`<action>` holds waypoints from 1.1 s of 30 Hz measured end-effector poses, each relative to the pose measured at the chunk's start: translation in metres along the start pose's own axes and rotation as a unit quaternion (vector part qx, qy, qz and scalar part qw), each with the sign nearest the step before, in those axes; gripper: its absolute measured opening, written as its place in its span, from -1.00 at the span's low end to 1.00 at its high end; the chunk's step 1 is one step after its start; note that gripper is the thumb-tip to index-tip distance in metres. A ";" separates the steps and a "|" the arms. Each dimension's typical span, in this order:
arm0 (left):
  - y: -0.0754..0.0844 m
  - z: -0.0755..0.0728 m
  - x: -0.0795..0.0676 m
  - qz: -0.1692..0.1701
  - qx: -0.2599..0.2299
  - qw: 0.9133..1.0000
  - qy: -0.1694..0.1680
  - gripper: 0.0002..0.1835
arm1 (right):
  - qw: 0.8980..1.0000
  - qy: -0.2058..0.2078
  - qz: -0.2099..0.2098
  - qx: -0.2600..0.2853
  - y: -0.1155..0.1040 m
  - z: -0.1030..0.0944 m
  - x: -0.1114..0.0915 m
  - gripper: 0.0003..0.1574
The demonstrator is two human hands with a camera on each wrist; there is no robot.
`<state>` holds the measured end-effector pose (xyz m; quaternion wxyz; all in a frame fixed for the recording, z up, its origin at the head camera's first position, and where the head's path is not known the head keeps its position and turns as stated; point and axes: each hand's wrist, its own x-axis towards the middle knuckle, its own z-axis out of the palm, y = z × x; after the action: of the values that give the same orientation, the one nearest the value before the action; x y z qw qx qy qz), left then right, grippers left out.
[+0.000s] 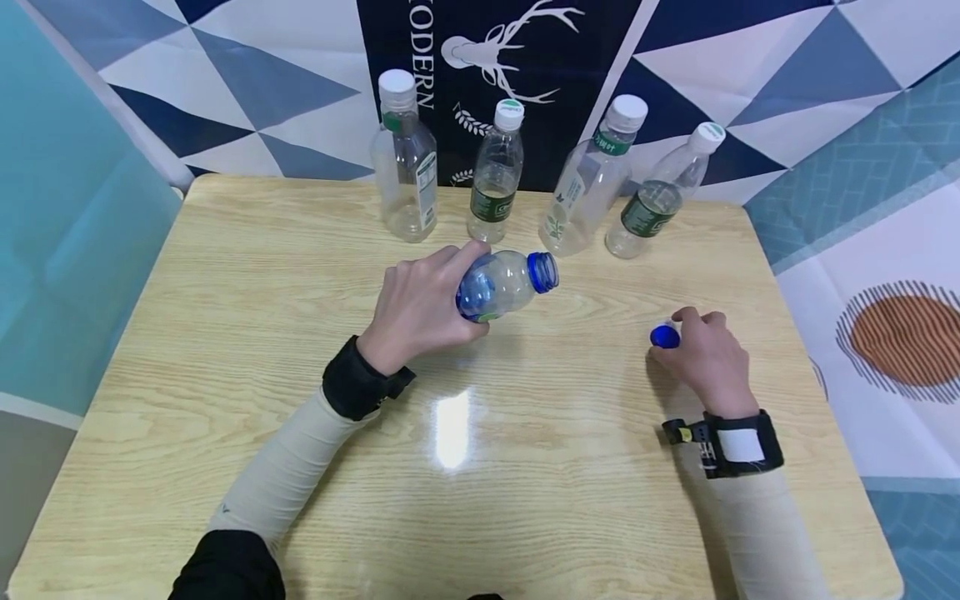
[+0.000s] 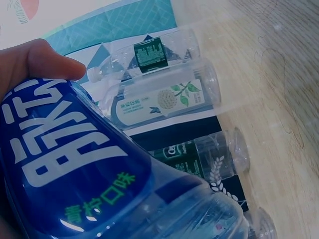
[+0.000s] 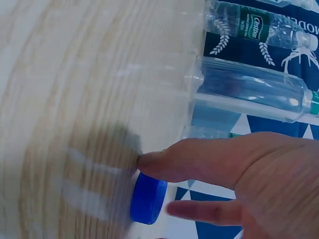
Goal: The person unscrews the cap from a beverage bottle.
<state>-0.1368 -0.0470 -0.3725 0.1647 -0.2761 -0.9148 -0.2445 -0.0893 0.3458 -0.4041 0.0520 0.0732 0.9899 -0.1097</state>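
My left hand (image 1: 427,298) grips a clear plastic bottle (image 1: 512,282) by its blue-labelled body. It lies tilted nearly sideways, its uncapped mouth with a blue collar pointing right. White and green characters on its label show in the left wrist view, with the thumb (image 2: 57,64) along the label's upper edge. At the table's right side, my right hand (image 1: 705,360) pinches a blue bottle cap (image 1: 665,336) close at the tabletop. The right wrist view has the thumb tip (image 3: 152,164) at the edge of the cap (image 3: 148,198) and another finger beside it.
Several capped, see-through bottles stand along the back: a large one (image 1: 405,179) at left, a small green-labelled one (image 1: 495,179), another large one (image 1: 581,196), and another small one (image 1: 651,212). They share a wooden table (image 1: 247,275) before a patterned cloth (image 1: 300,75).
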 end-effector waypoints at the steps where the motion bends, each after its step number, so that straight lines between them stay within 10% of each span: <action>1: 0.000 0.000 0.000 0.000 0.001 1.000 0.001 -0.14 | 1.000 0.011 -0.007 0.012 -0.002 0.000 0.000 -0.19; 7: -0.004 -0.005 0.000 -0.002 0.005 1.000 0.011 -0.12 | 0.986 0.091 -0.117 0.080 -0.028 -0.010 0.007 -0.42; 15: -0.006 -0.008 0.001 -0.008 -0.030 1.000 0.002 -0.14 | 0.956 0.096 -0.241 0.137 -0.095 -0.021 0.022 -0.66; 33: -0.011 -0.013 0.003 -0.041 -0.105 0.993 0.035 -0.06 | 0.906 0.140 -0.353 0.189 -0.176 -0.027 0.017 -0.86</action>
<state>-0.1430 -0.0607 -0.3641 0.1563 -0.2456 -0.8883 -0.3553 -0.1358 0.1838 -0.3430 -0.1442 -0.2579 0.9088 -0.2947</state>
